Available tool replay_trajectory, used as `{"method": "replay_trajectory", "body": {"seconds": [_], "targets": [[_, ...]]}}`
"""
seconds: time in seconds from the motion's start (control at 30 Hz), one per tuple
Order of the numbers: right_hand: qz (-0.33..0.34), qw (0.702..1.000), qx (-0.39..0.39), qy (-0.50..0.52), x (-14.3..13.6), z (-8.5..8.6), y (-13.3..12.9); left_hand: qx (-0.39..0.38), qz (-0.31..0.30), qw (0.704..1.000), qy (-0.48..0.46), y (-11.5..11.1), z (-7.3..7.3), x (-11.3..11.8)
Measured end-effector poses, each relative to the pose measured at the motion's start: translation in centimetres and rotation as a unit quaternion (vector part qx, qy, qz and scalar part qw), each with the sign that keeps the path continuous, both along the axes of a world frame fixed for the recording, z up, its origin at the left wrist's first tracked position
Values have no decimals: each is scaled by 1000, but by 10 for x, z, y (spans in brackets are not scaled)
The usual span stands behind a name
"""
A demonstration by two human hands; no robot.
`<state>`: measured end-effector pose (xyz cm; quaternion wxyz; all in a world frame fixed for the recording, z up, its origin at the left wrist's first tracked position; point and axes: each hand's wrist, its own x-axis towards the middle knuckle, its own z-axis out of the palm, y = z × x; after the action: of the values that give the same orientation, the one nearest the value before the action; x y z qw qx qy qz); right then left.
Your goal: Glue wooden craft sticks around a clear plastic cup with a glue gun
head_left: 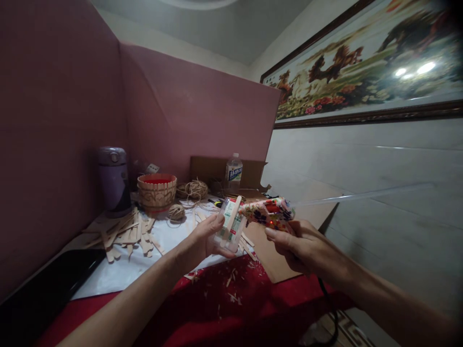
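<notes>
In my left hand [213, 236] is a clear plastic box [237, 230] with a green and white label, gripped by its near side. A flat wooden craft stick [231, 219] lies lengthwise against the face of this box. My right hand [294, 241] is wrapped round a flower-patterned hot glue gun [269, 213], whose small red light is lit. Its tip points left and reaches close to the stick; whether they touch I cannot tell. A long clear glue stick [361, 193] juts out of the gun's back to the right, and a black cord hangs below.
Loose craft sticks [135, 233] are heaped on the left of a white sheet [97, 282]. Behind stand a purple flask [114, 180], a stick-sided basket [157, 193], twine balls [197, 189] and a plastic bottle [234, 173]. Cardboard [277, 258] and wood shavings [233, 294] lie near the red cloth [202, 318].
</notes>
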<state>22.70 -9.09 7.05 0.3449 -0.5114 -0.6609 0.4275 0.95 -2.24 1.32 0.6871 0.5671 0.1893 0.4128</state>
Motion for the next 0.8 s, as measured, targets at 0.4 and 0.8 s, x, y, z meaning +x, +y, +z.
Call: {"method": "replay_trajectory", "body": {"seconds": [0.4, 0.8], "targets": [[-25, 1000, 0, 15, 6, -3, 1, -10, -18, 1000, -6, 3, -4, -1], [-42, 999, 20, -15, 8, -1, 2, 10, -12, 1000, 14, 4, -8, -2]]}}
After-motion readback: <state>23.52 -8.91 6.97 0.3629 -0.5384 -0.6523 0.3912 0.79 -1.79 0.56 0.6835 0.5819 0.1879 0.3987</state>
